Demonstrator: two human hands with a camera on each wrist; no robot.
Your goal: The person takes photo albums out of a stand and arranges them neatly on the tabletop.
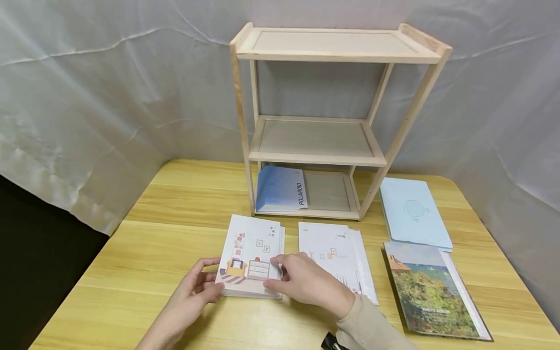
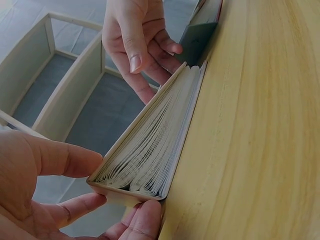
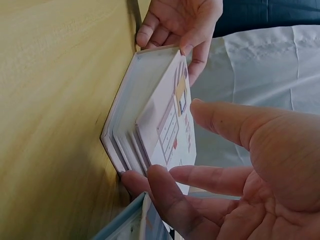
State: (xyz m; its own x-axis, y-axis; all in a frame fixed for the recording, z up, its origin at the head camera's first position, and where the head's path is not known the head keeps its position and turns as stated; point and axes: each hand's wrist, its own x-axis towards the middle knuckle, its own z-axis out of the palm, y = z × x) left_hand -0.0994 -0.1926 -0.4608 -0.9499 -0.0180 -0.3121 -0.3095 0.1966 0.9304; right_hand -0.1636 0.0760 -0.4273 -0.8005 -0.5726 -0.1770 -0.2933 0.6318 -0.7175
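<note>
A white photo album, its cover printed with a sofa and a drawer chest, lies on the table in front of the rack. My left hand holds it by the spine, thumb at the upper edge and fingertips lower down, as the left wrist view shows. Over its opposite side is my right hand, with loosely spread fingers at the page edge and the thumb apart above the cover. The album's pages fan slightly between the covers. A second white album lies just right of it, partly under the right hand.
Behind stands a three-tier wooden rack, with a blue album marked POLAROID at the left of its bottom shelf. To the right lie a light blue album and a landscape-covered photo album. Grey cloth hangs around the table.
</note>
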